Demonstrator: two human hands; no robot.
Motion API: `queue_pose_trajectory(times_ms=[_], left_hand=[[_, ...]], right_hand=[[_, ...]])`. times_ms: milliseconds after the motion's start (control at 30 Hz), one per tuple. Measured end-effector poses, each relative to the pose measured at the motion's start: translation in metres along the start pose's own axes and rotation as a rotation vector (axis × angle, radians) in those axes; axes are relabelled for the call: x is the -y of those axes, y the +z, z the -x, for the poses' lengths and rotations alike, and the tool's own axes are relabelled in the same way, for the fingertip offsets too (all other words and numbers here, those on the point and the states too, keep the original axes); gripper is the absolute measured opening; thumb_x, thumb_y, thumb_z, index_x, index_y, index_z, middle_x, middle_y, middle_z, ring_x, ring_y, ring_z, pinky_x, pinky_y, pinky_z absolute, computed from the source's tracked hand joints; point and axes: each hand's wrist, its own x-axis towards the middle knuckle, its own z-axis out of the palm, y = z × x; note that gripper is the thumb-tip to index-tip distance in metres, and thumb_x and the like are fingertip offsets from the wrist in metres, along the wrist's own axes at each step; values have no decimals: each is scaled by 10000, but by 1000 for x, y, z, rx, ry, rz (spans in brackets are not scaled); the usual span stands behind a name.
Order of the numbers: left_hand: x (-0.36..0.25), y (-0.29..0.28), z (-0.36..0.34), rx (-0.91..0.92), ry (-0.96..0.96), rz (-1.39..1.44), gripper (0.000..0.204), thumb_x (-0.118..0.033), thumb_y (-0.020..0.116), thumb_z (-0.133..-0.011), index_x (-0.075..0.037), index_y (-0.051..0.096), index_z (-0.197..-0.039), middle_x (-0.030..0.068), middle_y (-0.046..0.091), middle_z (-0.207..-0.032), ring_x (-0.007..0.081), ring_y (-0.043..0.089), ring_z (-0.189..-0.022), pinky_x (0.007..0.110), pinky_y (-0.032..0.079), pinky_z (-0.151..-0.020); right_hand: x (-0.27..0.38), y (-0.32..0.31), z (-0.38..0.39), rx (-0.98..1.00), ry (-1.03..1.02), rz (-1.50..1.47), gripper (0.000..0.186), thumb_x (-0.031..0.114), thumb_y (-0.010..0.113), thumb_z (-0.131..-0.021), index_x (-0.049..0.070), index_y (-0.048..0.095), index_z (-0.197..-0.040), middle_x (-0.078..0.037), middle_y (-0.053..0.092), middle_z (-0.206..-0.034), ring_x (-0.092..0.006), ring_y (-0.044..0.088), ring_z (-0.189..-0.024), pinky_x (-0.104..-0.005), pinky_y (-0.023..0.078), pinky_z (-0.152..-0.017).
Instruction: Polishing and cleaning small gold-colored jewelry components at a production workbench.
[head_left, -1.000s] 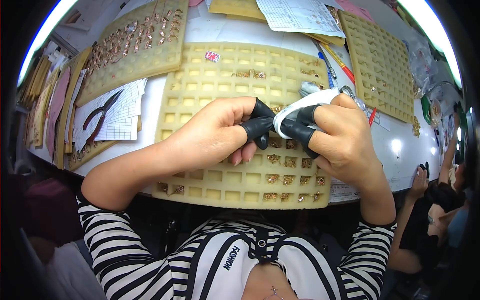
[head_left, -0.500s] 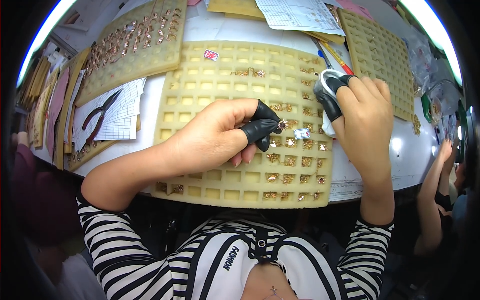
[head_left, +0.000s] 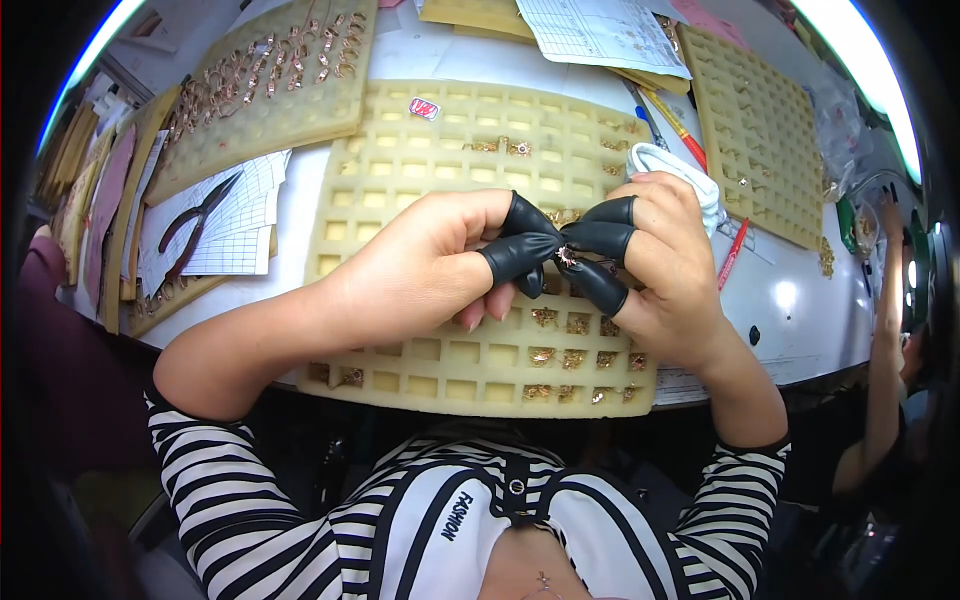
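The right hand (head_left: 668, 258), having let go of the white cloth (head_left: 688, 174) (now at its twelve o'clock), had rejoined the left hand (head_left: 445, 258), so both pinched the small jewelled piece (head_left: 566, 256) between black finger cots (head_left: 522, 256), toward three o'clock over the yellow tray (head_left: 420, 401).

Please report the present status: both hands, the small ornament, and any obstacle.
Left hand pinching small ornament; right hand at it, grip unclear. Ornament above yellow tray. White cloth beside right hand, clear of ornament.
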Motion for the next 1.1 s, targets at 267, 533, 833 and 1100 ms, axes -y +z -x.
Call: queue_pose_trajectory(times_ms=[267, 533, 833, 1100], left_hand=[[-3, 0, 2, -1, 46, -19, 115, -91, 455, -901, -30, 538, -953, 3, 541, -628, 35, 451, -496, 166, 368, -470], [-3, 0, 3, -12, 82, -75, 116, -82, 448, -901, -26, 534, -955, 2, 536, -642, 34, 446, -511, 166, 361, -477], [-1, -1, 2, -8, 100, -84, 130, -82, 447, -902, -21, 537, -974, 2, 536, -646, 35, 448, -515, 168, 373, -485], [-2, 0, 2, -12, 106, -81, 128, -91, 453, -901, -26, 540, -969, -1, 538, -645, 34, 448, -516, 165, 369, -484]], right_hand=[[3, 1, 0, -20, 30, -18, 200, 108, 705, -594, 52, 617, -764, -27, 548, -704, -203, 520, -683, -358, 365, -781], [6, 1, 0, -51, 7, 45, 204, 81, 689, -579, 57, 632, -773, -28, 549, -710, -201, 533, -703, -365, 375, -792], [4, 2, 0, -74, -28, 79, 192, 72, 673, -559, 61, 619, -743, -22, 553, -702, -196, 529, -679, -367, 381, -771], [6, 1, -1, -82, -36, 98, 188, 80, 668, -564, 58, 617, -744, -25, 554, -699, -194, 535, -683, -363, 380, -772]])
